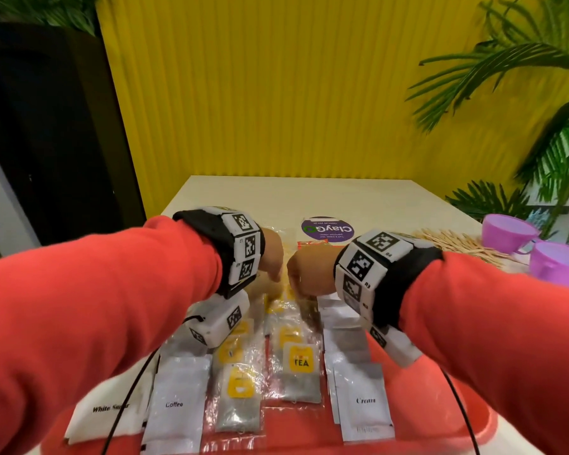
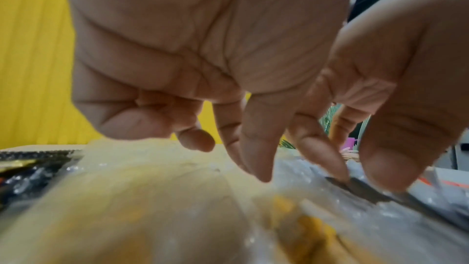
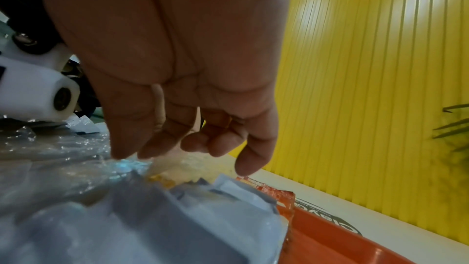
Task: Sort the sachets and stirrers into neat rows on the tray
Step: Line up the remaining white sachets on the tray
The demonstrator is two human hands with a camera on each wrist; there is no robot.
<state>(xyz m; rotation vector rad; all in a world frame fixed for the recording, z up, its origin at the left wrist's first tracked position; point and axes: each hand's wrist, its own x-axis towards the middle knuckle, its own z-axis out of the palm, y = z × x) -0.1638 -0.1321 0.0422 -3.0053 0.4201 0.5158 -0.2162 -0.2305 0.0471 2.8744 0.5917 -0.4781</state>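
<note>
A red tray (image 1: 440, 421) holds rows of sachets: White Sugar (image 1: 112, 408), Coffee (image 1: 178, 399), two rows of clear-wrapped tea bags (image 1: 301, 366), and Cream (image 1: 363, 402). Both hands meet over the far end of the tea rows. My left hand (image 1: 278, 277) points down, its thumb and forefinger (image 2: 365, 182) pinching the edge of a clear-wrapped tea sachet (image 2: 380, 196). My right hand (image 1: 296, 285) pinches crinkled clear wrap (image 3: 76, 160) between thumb and forefinger (image 3: 127, 157), little finger stretched out. The wooden stirrers (image 1: 457, 244) lie in a loose pile on the table, back right of the tray.
Two purple cups (image 1: 509, 231) (image 1: 562, 264) stand at the right, beside the stirrers. A round purple sticker (image 1: 329, 229) is on the white table (image 1: 309, 195) beyond the tray. A yellow ribbed wall closes the back, with palm leaves (image 1: 555, 142) at the right.
</note>
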